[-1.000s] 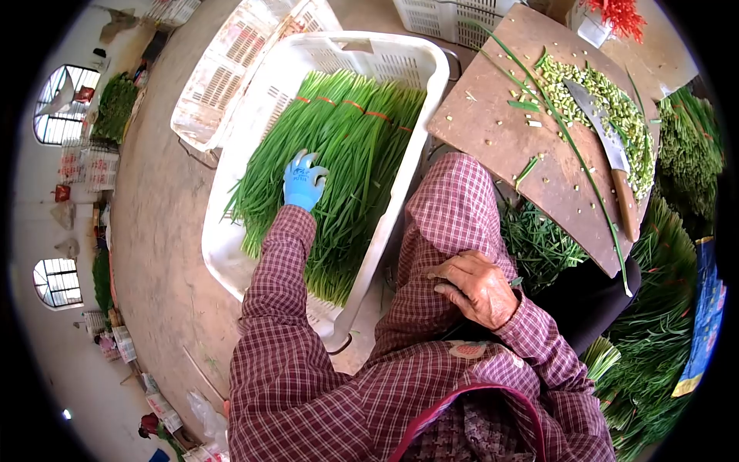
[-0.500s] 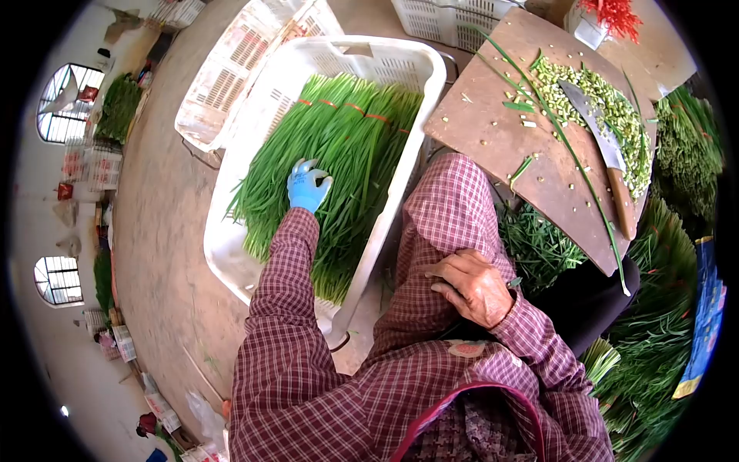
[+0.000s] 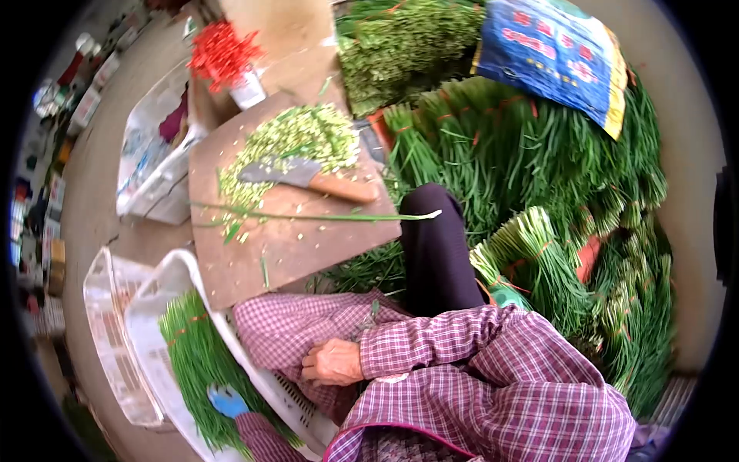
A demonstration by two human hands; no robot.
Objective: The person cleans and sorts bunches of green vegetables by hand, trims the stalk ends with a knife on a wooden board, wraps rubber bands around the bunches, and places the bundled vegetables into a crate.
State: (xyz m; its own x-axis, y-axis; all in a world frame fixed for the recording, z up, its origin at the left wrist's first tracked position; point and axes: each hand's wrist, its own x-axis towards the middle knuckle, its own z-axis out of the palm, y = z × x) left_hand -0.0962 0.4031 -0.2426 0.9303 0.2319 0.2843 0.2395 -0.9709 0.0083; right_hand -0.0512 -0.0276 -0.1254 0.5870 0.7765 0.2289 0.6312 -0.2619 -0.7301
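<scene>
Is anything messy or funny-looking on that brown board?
Yes, a bit. One long green stalk lies on its own across the board, with its pale tip poking out past the edge. Some little chopped bits are scattered away from their pile, too. I can't see anything broken there.

A person in purple checked clothes (image 3: pixel 546 393) and one blue glove (image 3: pixel 227 401)
The long sleeve (image 3: pixel 439 339) has thin white lines crossing in small squares; a bright pink band (image 3: pixel 400 425) goes along the neck edge, with darker patterned cloth (image 3: pixel 408 446) inside it; one trouser leg (image 3: pixel 435 254) is plain and dark purple; the glove is on the left hand (image 3: pixel 229 403)
</scene>
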